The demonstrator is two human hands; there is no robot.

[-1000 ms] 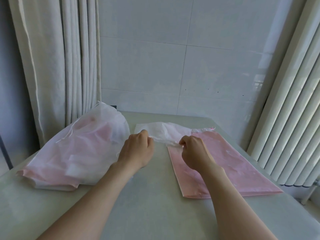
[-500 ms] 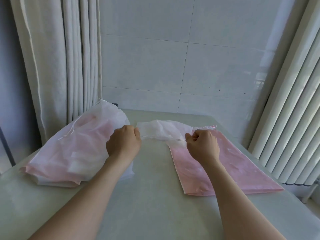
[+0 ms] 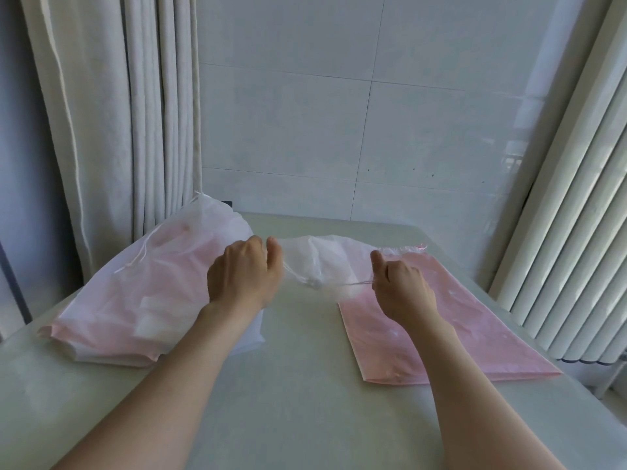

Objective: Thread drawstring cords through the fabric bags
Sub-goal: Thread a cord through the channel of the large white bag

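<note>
A thin white fabric bag lies bunched at the middle of the table. A white drawstring cord runs across its gathered mouth, stretched between my two hands. My left hand grips the cord's left end with curled fingers. My right hand pinches the right end, thumb up. A flat pink bag lies under and to the right of my right hand.
A large translucent white bag stuffed with pink and white bags, with its own cord, sits at the table's left. The pale table ends at a tiled wall. A curtain hangs left, a white radiator stands right.
My hands have moved apart, left going left and right going right, pulling the cord taut. The white bag's mouth has gathered between them.
</note>
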